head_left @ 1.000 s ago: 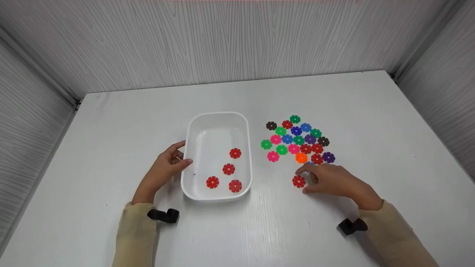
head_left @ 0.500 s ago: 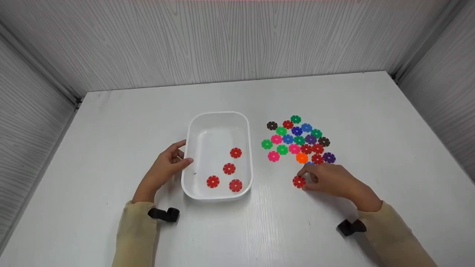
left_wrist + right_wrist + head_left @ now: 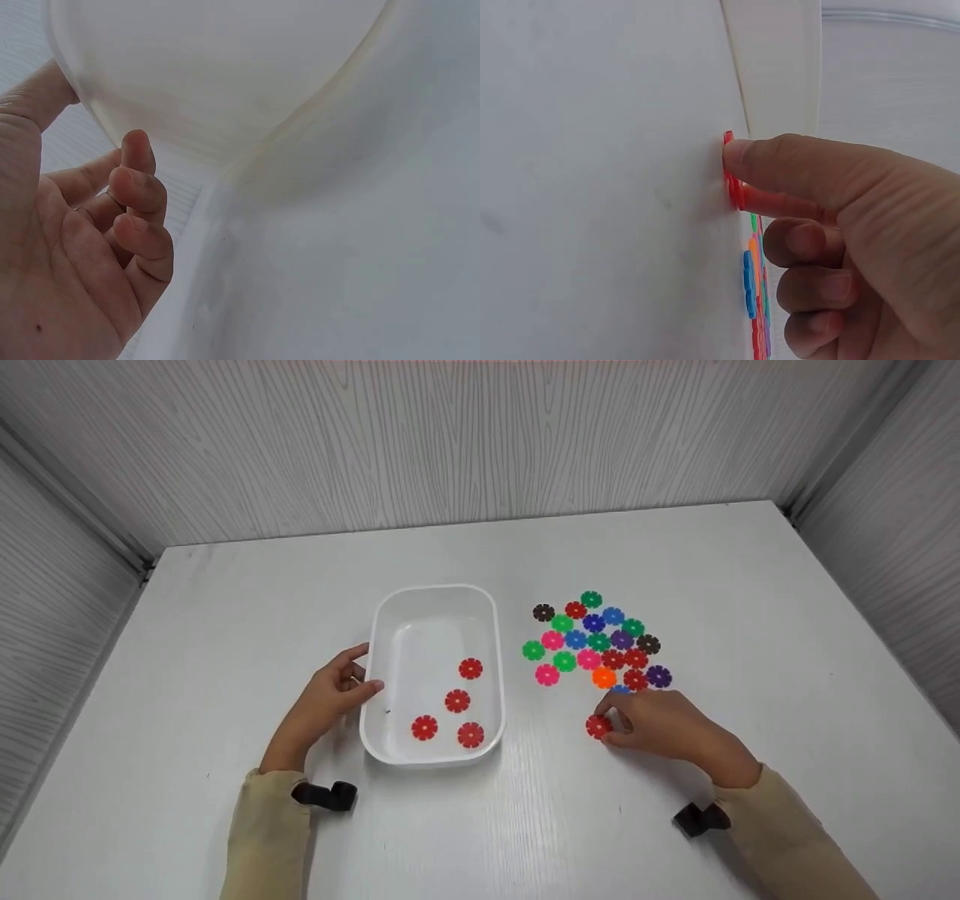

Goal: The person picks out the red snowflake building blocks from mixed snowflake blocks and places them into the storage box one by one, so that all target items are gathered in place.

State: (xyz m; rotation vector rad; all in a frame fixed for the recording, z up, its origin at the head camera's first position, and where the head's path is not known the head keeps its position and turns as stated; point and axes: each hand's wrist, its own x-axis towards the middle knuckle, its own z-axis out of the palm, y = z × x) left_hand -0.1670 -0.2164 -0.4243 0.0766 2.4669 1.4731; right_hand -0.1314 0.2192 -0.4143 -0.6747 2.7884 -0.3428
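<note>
A white plastic tub stands on the table with several red notched discs lying flat in it. My left hand grips the tub's left side, thumb over the rim and index finger against the outer wall. The other fingers curl loosely beside the tub in the left wrist view. With thumb and index finger, my right hand pinches a single red disc by its edge. That disc appears slightly tilted at the table surface in the right wrist view, where my thumb covers part of it.
Right of the tub, a loose cluster of discs in several colours lies flat, among them an orange disc and a purple disc. A blue disc lies close to my right fingers. Wood-grain panels enclose the white table.
My right thumb and index finger have closed onto the red disc's edge. The left hand stays on the tub. The whole head view has shifted slightly.
</note>
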